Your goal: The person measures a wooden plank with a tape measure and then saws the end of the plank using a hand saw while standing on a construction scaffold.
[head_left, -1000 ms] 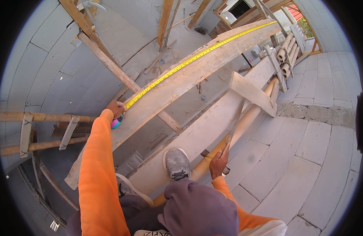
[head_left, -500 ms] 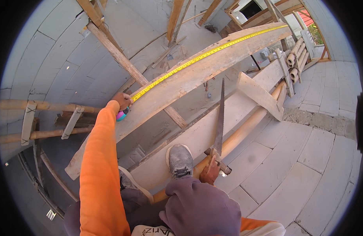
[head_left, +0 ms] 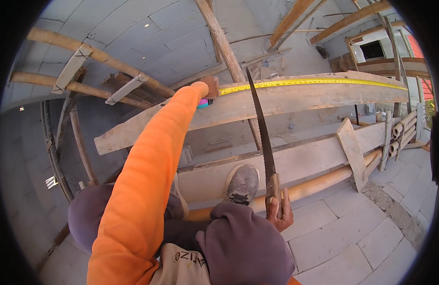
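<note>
At the plank [head_left: 300, 99], the tape measure [head_left: 204, 103] was clasped by the outstretched left hand [head_left: 211, 88]; the tilted saw [head_left: 267, 147], by the right hand [head_left: 281, 214].

Orange sleeve [head_left: 143, 180], long, softly creased. Right of sleeve: beige garment front [head_left: 181, 271], dark lettering [head_left: 191, 258]; dusty grey shoe [head_left: 243, 180], dark laces [head_left: 239, 198]; bare right hand [head_left: 281, 216]. Baggy purple-grey trousers [head_left: 245, 247] both sides of sleeve.

A wide pale plank [head_left: 305, 164] runs left to right. Along its near edge lies a thick bamboo pole [head_left: 319, 182], with grey blockwork [head_left: 324, 237] on that side. A short slanted board [head_left: 351, 154] crosses the plank near its right end, where bundled bamboo [head_left: 403, 134] lies close by. Beyond the plank's far edge slants a round timber [head_left: 224, 42].
</note>
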